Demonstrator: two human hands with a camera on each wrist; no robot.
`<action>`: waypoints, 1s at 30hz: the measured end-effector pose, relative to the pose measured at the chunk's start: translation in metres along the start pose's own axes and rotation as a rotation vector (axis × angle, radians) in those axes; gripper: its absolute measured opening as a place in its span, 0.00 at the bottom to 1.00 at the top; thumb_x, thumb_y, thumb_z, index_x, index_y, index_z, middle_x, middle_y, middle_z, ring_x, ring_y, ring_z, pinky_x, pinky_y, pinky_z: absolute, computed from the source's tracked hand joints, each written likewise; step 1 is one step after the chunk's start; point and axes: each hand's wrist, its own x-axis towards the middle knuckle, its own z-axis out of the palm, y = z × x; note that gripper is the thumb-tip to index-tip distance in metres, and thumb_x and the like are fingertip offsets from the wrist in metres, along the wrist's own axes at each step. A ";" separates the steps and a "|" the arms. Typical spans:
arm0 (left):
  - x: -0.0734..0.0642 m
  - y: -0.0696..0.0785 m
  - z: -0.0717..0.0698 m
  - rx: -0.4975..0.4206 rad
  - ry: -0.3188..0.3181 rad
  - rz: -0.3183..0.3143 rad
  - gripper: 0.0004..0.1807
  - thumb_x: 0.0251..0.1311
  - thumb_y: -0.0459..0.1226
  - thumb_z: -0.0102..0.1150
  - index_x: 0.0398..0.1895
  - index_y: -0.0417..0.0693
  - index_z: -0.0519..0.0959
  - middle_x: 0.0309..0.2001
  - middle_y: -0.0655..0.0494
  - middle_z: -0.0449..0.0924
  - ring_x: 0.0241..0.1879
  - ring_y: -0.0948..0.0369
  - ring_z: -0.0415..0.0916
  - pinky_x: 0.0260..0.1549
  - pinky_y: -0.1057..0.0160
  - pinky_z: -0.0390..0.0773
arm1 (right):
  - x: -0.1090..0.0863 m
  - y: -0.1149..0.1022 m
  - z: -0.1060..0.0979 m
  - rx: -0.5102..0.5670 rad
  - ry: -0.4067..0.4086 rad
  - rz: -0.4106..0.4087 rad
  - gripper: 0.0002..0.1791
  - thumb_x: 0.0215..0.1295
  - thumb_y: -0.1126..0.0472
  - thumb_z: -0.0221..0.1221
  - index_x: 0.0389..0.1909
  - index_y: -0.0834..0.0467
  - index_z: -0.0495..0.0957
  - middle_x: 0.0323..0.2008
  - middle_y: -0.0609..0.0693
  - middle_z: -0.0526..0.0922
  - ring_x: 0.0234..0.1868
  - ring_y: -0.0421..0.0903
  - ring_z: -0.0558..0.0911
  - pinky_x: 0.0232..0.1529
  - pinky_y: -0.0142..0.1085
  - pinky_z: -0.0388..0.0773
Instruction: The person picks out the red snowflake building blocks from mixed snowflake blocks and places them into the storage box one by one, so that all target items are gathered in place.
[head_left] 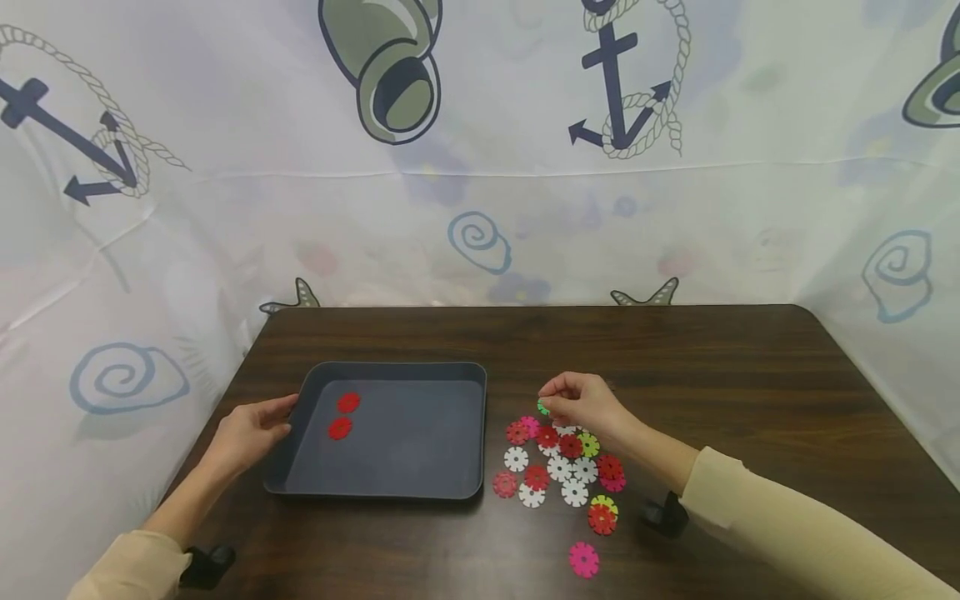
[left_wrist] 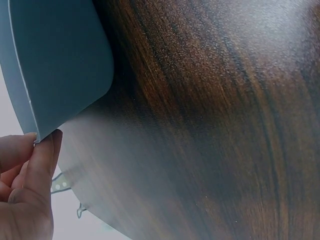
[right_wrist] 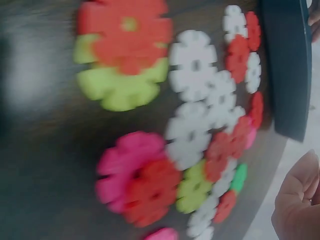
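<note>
Two discs (head_left: pixel 341 428) inside one tray (head_left: pixel 420 433)

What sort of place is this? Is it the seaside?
Probably an indoor corner set up for a tabletop activity, not the seaside: pale cloth printed with anchors and shells hangs behind a wood-grained table, which holds a dark tray and colourful discs.

Red discs (head_left: pixel 348 403) in tray (head_left: pixel 420 446), assorted discs (head_left: pixel 564 473) beside

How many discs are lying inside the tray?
2: a red disc in the left half of the tray, another red disc just nearer the camera. Any stacked underneath would be hidden.
</note>
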 end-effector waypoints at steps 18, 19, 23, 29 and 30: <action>0.000 0.000 0.001 -0.016 -0.008 0.003 0.26 0.59 0.30 0.56 0.61 0.29 0.68 0.54 0.29 0.72 0.50 0.39 0.76 0.39 0.51 0.80 | -0.033 0.040 -0.042 -0.059 0.093 0.028 0.15 0.62 0.65 0.59 0.45 0.72 0.74 0.35 0.59 0.80 0.31 0.44 0.78 0.36 0.35 0.82; 0.000 -0.001 0.001 -0.016 -0.009 0.000 0.26 0.59 0.30 0.56 0.61 0.29 0.67 0.54 0.29 0.72 0.50 0.39 0.76 0.39 0.51 0.79 | -0.034 0.041 -0.043 -0.061 0.096 0.031 0.15 0.62 0.65 0.59 0.45 0.72 0.74 0.35 0.58 0.80 0.31 0.44 0.78 0.36 0.34 0.82; 0.000 -0.001 0.000 -0.011 -0.010 -0.002 0.26 0.59 0.30 0.56 0.61 0.30 0.67 0.53 0.29 0.73 0.51 0.39 0.75 0.40 0.49 0.79 | -0.039 0.044 -0.047 -0.068 0.101 0.041 0.16 0.62 0.65 0.59 0.46 0.73 0.74 0.34 0.56 0.80 0.33 0.45 0.79 0.37 0.34 0.82; 0.000 0.001 0.000 -0.015 -0.007 0.011 0.25 0.59 0.30 0.56 0.60 0.30 0.68 0.51 0.30 0.75 0.51 0.38 0.75 0.41 0.47 0.78 | -0.044 0.051 -0.051 -0.105 0.113 0.083 0.15 0.62 0.64 0.60 0.45 0.70 0.75 0.34 0.54 0.81 0.35 0.45 0.80 0.38 0.35 0.82; 0.000 0.000 0.000 -0.014 -0.006 0.009 0.25 0.59 0.30 0.56 0.60 0.30 0.68 0.51 0.30 0.75 0.51 0.38 0.74 0.41 0.47 0.78 | -0.045 0.052 -0.051 -0.113 0.114 0.087 0.15 0.62 0.64 0.60 0.45 0.70 0.75 0.35 0.54 0.81 0.35 0.45 0.79 0.38 0.35 0.82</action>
